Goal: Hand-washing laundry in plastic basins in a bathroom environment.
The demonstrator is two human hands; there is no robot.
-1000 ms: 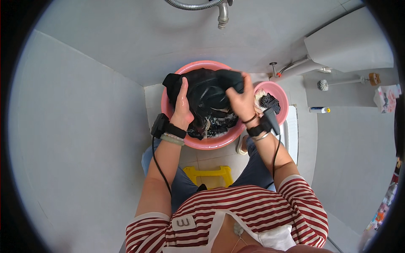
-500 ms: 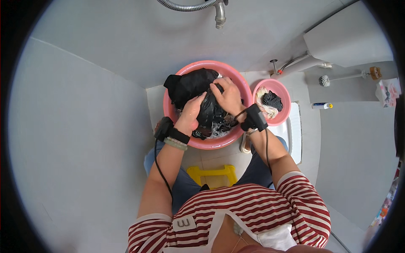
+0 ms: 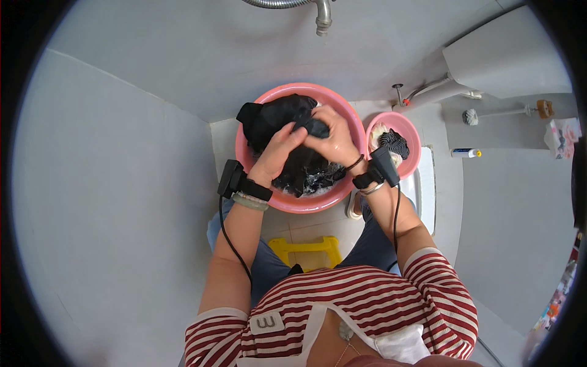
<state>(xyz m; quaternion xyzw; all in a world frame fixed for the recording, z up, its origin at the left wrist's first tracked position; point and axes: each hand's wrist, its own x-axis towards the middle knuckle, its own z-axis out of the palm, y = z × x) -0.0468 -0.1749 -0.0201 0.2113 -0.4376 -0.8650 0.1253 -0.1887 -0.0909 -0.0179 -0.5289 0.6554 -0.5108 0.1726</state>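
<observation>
A large pink basin [image 3: 287,202] sits on the floor in front of my knees, holding soapy water and a black garment [image 3: 269,119]. My left hand [image 3: 278,150] grips the wet black cloth over the middle of the basin. My right hand [image 3: 333,137] is clenched on a bunched part of the same garment, pressed against my left hand. Part of the cloth hangs over the basin's far left rim. Both wrists carry black strapped devices with cables.
A smaller pink basin [image 3: 413,131] with light and striped clothes stands to the right. A yellow stool [image 3: 306,248] is under me. A metal tap [image 3: 321,15] hangs above. A toilet [image 3: 507,58], a brush and a small bottle [image 3: 466,153] lie at right. Grey walls close in.
My hands have come together over the basin, bunching the black garment that they held spread apart a second ago.
</observation>
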